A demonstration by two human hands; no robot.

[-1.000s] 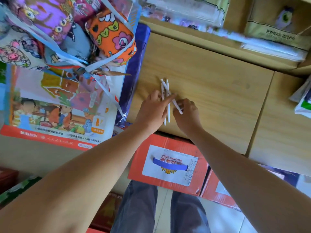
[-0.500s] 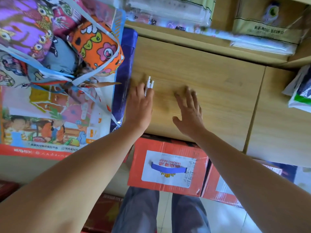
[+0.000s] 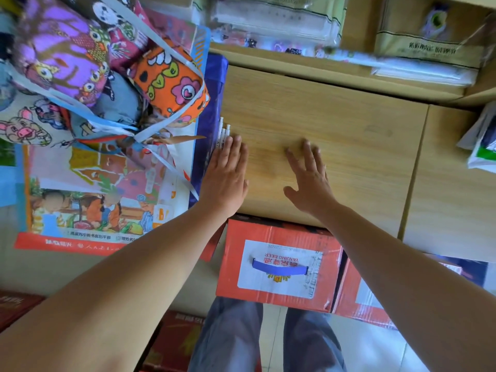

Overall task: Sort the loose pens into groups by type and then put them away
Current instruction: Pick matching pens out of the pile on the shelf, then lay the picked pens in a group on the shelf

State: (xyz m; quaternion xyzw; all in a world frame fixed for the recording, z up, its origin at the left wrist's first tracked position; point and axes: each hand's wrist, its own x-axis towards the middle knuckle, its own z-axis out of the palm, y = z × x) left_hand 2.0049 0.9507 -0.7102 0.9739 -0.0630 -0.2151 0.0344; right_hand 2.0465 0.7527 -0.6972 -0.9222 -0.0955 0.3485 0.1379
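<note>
Three white pens [image 3: 223, 132], as far as shows, lie side by side at the left edge of the tabletop [image 3: 335, 124]. They sit tight against a blue bag [image 3: 212, 103], long axes pointing away from the person. The left hand [image 3: 226, 175] covers their near ends, fingers [image 3: 234, 150] straight and together, gripping nothing. The right hand [image 3: 308, 183] lies flat well apart, spread open. The left is nearer.

Desk [image 3: 335, 124] open rightward — bag [image 3: 213, 103] (left) blocks.

Light wood surface [image 3: 349, 116] centre. Patterned fabric bags [image 3: 64, 57] heaped far left on a picture-printed pack [image 3: 88, 189]. Red beer box [image 3: 279, 234] near, below the surface's edge.
</note>
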